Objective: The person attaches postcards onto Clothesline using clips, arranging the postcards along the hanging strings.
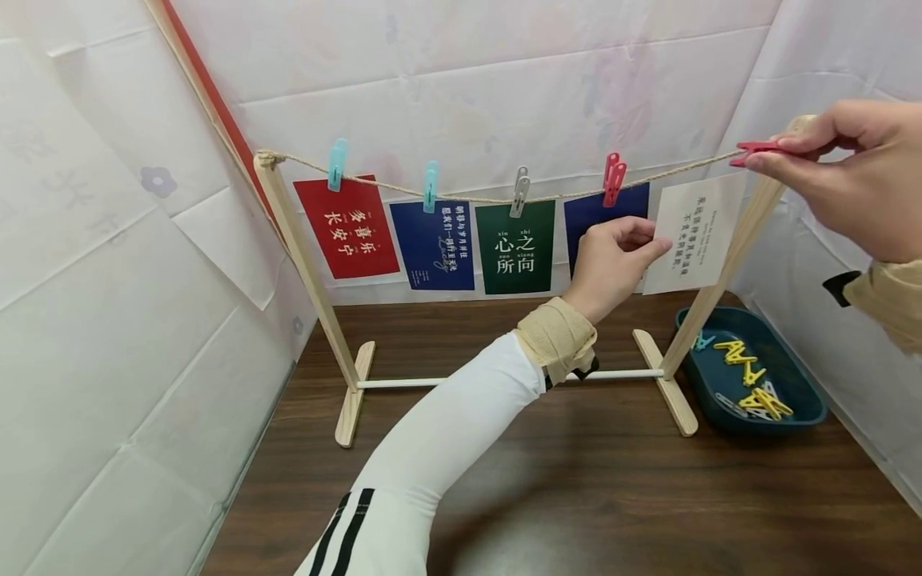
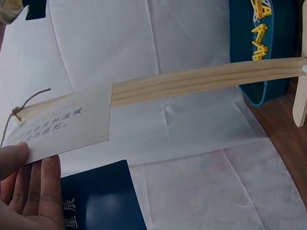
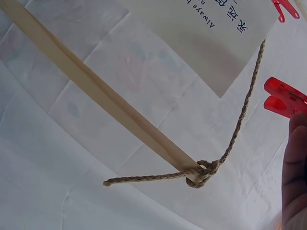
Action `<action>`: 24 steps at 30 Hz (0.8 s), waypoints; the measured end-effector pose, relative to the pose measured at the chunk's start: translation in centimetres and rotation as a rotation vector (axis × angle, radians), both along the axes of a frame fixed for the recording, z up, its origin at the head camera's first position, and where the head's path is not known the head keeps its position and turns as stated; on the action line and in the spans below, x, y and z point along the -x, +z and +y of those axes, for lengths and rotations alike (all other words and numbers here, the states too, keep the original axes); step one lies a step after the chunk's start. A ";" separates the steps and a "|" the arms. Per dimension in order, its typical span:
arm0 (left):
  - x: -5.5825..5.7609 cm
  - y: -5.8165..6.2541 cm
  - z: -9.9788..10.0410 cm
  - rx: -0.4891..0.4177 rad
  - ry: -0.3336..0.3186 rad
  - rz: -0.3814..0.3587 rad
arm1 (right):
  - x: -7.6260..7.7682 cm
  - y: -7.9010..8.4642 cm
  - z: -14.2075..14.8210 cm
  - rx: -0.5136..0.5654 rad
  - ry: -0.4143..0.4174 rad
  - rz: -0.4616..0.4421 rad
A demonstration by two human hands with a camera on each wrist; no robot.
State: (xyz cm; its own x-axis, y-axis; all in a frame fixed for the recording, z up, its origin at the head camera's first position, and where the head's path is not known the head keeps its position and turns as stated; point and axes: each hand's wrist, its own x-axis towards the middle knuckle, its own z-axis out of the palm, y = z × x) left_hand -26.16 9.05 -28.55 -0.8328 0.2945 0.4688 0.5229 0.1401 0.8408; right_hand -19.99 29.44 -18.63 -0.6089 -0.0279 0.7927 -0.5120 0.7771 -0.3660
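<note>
My left hand (image 1: 612,260) pinches the left edge of a white card (image 1: 695,232) between thumb and fingers, its top edge just below the twine (image 1: 691,166). In the left wrist view the thumb lies on the printed face of the card (image 2: 72,124). My right hand (image 1: 864,168) pinches a red clothespin (image 1: 756,150) close to the twine's right end. The right wrist view has this clothespin (image 3: 285,98) beside the twine, apart from the card. Behind my left hand hangs a blue card (image 1: 587,210) under a pink clothespin (image 1: 614,180).
A red card (image 1: 353,232), a blue card with white writing (image 1: 435,252) and a green card (image 1: 515,256) hang further left. Wooden posts (image 1: 306,264) hold the twine. At the right, a dark teal bin (image 1: 807,400) contains several clothespins (image 1: 767,400).
</note>
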 end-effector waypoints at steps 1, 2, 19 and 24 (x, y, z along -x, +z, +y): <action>0.0 0.0 0.1 -0.001 -0.001 -0.001 | 0.0 0.1 0.0 -0.004 0.001 -0.007; 0.0 0.1 0.1 -0.002 0.003 -0.002 | 0.0 0.2 -0.1 -0.009 -0.001 -0.014; 0.0 0.2 0.7 -0.017 0.043 -0.025 | 1.7 2.5 -0.6 -0.125 -0.086 -0.059; 0.0 0.1 0.8 -0.023 0.043 -0.022 | 2.4 2.9 -0.5 -0.179 -0.059 -0.092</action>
